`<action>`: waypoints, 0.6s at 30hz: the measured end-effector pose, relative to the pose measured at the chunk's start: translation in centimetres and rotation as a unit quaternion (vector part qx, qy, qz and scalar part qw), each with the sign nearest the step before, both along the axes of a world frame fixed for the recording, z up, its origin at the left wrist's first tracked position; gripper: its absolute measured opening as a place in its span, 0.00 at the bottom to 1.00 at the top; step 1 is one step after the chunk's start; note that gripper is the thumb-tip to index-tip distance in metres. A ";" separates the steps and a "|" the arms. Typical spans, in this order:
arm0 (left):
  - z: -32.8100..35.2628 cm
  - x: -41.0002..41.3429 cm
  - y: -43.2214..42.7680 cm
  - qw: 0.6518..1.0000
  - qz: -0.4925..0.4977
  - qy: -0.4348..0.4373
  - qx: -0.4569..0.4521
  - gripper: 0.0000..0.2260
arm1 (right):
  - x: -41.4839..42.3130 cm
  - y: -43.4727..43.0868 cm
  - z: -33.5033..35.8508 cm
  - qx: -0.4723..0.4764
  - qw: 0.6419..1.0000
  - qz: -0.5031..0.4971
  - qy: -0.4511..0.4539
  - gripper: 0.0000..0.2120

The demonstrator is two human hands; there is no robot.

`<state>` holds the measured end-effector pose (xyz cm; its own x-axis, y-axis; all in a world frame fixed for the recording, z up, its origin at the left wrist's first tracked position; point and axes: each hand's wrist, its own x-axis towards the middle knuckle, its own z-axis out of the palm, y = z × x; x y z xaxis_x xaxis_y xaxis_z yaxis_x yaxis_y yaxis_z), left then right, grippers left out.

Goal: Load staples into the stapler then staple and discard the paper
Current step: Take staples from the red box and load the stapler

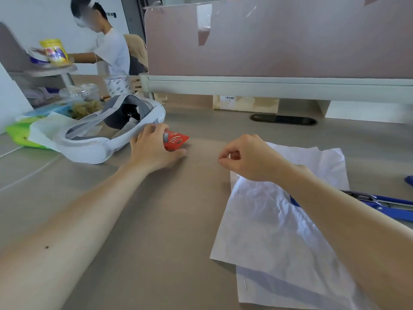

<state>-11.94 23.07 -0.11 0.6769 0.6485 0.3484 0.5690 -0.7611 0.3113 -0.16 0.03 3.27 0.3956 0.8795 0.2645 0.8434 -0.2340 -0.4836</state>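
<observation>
My left hand reaches across the desk and grips a small red staple box beside the white headset. My right hand hovers over the desk with fingers curled and thumb against forefinger; whether it pinches anything is too small to tell. Crumpled white paper sheets lie under my right forearm, with small staples showing near their left edges. A blue stapler lies opened on the desk at the right, partly hidden behind my right arm.
A white VR headset sits left of the red box, with a green tissue pack and food containers behind it. A pink divider panel bounds the desk at the back. A person sits at the far left.
</observation>
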 end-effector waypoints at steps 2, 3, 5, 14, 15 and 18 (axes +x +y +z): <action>0.0 0.4 0.3 0.999 -0.013 0.024 -0.035 0.37 | 0.1 0.3 -0.5 -0.008 1.000 0.008 0.002 0.06; 0.0 0.6 0.4 0.998 -0.020 0.027 -0.055 0.36 | 0.2 0.3 -0.7 -0.014 1.000 0.013 0.002 0.06; -0.2 0.9 0.7 0.998 -0.027 0.023 -0.051 0.30 | 0.3 0.3 -1.1 -0.019 1.000 0.021 0.001 0.06; 0.0 0.2 -0.9 0.996 -0.068 -0.062 0.010 0.11 | 0.1 -0.6 -0.2 -0.007 1.000 0.008 -0.004 0.06; 0.2 0.0 -1.4 0.995 -0.071 -0.075 -0.011 0.11 | -0.1 -0.9 0.0 -0.006 1.000 0.007 -0.007 0.06; 1.1 -0.3 -3.4 0.986 -0.090 -0.113 -0.088 0.12 | -0.4 -1.9 0.6 -0.001 1.000 0.006 -0.018 0.07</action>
<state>-12.22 19.65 1.03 0.7042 0.5892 0.3962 0.3309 -0.7660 0.5511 -0.59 -1.91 3.87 0.3759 0.8843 0.2769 0.8633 -0.2256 -0.4516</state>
